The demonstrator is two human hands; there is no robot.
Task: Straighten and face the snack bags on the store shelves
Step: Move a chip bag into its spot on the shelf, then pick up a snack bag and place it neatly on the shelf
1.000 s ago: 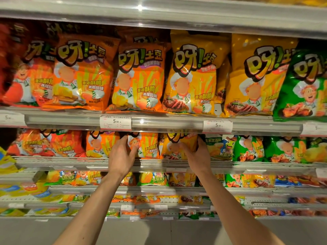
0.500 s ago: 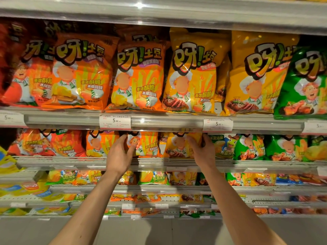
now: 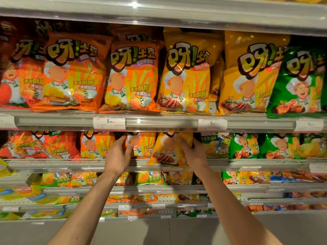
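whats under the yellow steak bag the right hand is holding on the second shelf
The yellow bag hangs tilted over the shelf rail, its lower corner past the edge. Right hand grips its right side. Whatever sits behind it is covered.

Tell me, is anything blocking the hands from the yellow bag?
Nothing visible does. The right hand already grips the yellow bag, which tilts out over the shelf edge. The left hand touches the orange bag beside it.
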